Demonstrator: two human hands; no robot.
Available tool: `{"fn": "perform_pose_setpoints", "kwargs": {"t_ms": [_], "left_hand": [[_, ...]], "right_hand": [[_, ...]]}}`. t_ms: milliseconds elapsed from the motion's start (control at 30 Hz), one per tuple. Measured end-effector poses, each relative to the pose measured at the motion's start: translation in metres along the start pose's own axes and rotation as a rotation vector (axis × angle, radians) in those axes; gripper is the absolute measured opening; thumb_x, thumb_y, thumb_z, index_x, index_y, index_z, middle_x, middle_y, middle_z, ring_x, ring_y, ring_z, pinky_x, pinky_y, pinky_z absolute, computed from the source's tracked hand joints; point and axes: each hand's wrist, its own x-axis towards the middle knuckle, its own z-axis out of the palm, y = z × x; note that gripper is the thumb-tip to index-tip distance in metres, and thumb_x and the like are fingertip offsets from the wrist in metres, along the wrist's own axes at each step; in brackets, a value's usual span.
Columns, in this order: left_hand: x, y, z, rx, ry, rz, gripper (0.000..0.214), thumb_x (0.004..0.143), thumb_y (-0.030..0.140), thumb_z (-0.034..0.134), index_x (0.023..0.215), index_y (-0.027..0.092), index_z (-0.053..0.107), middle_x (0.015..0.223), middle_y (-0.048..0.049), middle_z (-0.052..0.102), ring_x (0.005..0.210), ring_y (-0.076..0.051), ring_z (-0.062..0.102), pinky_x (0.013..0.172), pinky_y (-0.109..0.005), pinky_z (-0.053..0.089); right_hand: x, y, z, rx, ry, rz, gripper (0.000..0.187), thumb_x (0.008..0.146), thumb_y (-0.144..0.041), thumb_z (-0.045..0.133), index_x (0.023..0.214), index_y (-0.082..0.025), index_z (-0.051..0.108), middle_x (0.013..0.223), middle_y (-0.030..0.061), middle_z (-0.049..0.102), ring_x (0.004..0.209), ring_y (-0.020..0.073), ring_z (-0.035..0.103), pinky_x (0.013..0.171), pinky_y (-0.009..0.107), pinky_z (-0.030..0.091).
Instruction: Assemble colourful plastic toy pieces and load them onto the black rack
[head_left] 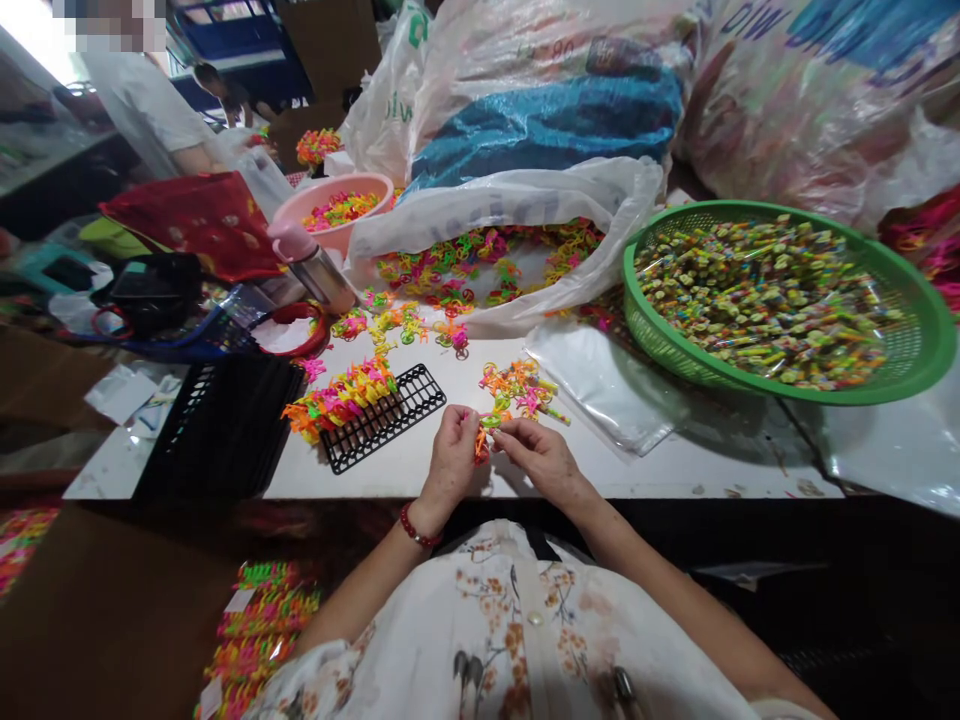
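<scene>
My left hand (452, 455) and my right hand (538, 455) meet above the front edge of the white table (675, 465), both pinched on small neon plastic pieces (484, 432) held between them. Just beyond my fingers lies a small heap of the same bright pieces (517, 388). To the left a black grid rack (390, 420) lies flat with a row of coloured pieces (341, 398) stuck along its far edge. A red bead bracelet (417, 528) circles my left wrist.
An open white bag of neon pieces (495, 265) sits behind. A green basket (919, 340) of packed items stands right, clear plastic bags (600, 385) beside it. Black trays (217, 425), a pink bowl (300, 208) and a bottle (315, 268) are left. Another person (150, 100) stands far left.
</scene>
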Motion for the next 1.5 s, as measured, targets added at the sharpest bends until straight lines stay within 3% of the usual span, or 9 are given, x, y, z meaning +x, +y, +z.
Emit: {"fn": "perform_pose_setpoints", "kwargs": {"t_ms": [300,567,667,800,900,1033,1233,1367,1500], "left_hand": [[0.001,-0.007,-0.007,0.213,0.059,0.063,0.025,0.094,0.045,0.053,0.088,0.022,0.047,0.066,0.0058,0.047,0.053,-0.01,0.045,0.05,-0.022,0.037],[-0.004,-0.019,-0.01,0.245,0.056,0.05,0.024,0.098,0.045,0.044,0.088,0.023,0.041,0.068,0.0062,0.044,0.051,-0.01,0.041,0.048,-0.023,0.035],[-0.004,-0.021,-0.01,0.25,0.052,0.061,0.025,0.098,0.045,0.042,0.087,0.023,0.04,0.073,0.005,0.045,0.055,-0.011,0.042,0.05,-0.023,0.036],[-0.001,-0.017,-0.01,0.301,-0.016,0.073,0.027,0.098,0.047,0.042,0.085,0.023,0.041,0.071,0.0045,0.044,0.058,-0.012,0.041,0.054,-0.024,0.037],[0.005,-0.01,-0.01,0.382,-0.086,0.081,0.032,0.097,0.049,0.044,0.08,0.022,0.045,0.068,0.0037,0.044,0.059,-0.013,0.042,0.057,-0.026,0.037],[0.016,-0.003,-0.01,0.504,-0.017,0.146,0.032,0.098,0.046,0.042,0.079,0.021,0.05,0.075,-0.0002,0.05,0.073,-0.017,0.048,0.07,-0.029,0.039],[0.029,-0.007,0.005,0.818,0.025,0.347,0.027,0.083,0.041,0.07,0.078,0.021,0.053,0.085,-0.0044,0.05,0.092,-0.025,0.047,0.092,-0.041,0.037],[0.034,-0.012,0.021,0.976,0.032,0.392,0.032,0.08,0.042,0.073,0.081,0.02,0.05,0.09,-0.0054,0.05,0.092,-0.025,0.046,0.09,-0.043,0.04],[0.036,-0.017,0.024,0.798,0.101,0.271,0.032,0.074,0.033,0.075,0.085,0.02,0.048,0.084,-0.0009,0.05,0.085,-0.021,0.049,0.081,-0.037,0.043]], "right_hand": [[-0.002,0.003,-0.001,-0.045,-0.036,-0.036,0.025,0.085,-0.043,0.067,0.088,-0.019,0.073,0.083,0.0021,0.071,0.077,0.0166,0.061,0.075,0.029,0.047],[-0.013,0.004,0.012,-0.215,-0.048,-0.165,0.02,0.091,-0.033,0.059,0.081,-0.019,0.068,0.072,-0.001,0.064,0.067,0.0127,0.056,0.064,0.025,0.042],[-0.017,0.007,0.016,-0.289,-0.049,-0.21,0.018,0.094,-0.029,0.055,0.087,-0.019,0.069,0.076,-0.0006,0.066,0.067,0.0122,0.056,0.066,0.025,0.042],[-0.02,0.009,0.016,-0.342,-0.068,-0.202,0.02,0.095,-0.029,0.053,0.088,-0.019,0.067,0.075,-0.0004,0.065,0.065,0.0124,0.055,0.064,0.025,0.041],[-0.022,0.005,0.003,-0.362,-0.052,-0.166,0.022,0.096,-0.034,0.053,0.087,-0.019,0.067,0.071,-0.0011,0.064,0.062,0.0129,0.054,0.062,0.026,0.04],[-0.026,-0.003,-0.037,-0.495,0.024,-0.137,0.026,0.096,-0.041,0.053,0.09,-0.021,0.069,0.076,0.001,0.067,0.066,0.0158,0.058,0.065,0.029,0.043],[-0.025,0.005,-0.103,-0.899,0.294,-0.256,0.027,0.097,-0.036,0.049,0.099,-0.019,0.069,0.095,0.0106,0.07,0.093,0.0256,0.062,0.087,0.038,0.047],[-0.013,0.01,-0.111,-1.2,0.476,-0.271,0.028,0.096,-0.03,0.048,0.107,-0.013,0.068,0.123,0.0199,0.061,0.113,0.0335,0.053,0.097,0.048,0.041],[0.009,0.003,-0.095,-1.16,0.337,-0.344,0.024,0.098,-0.025,0.047,0.103,-0.016,0.068,0.116,0.0146,0.064,0.105,0.0281,0.053,0.094,0.041,0.042]]}}
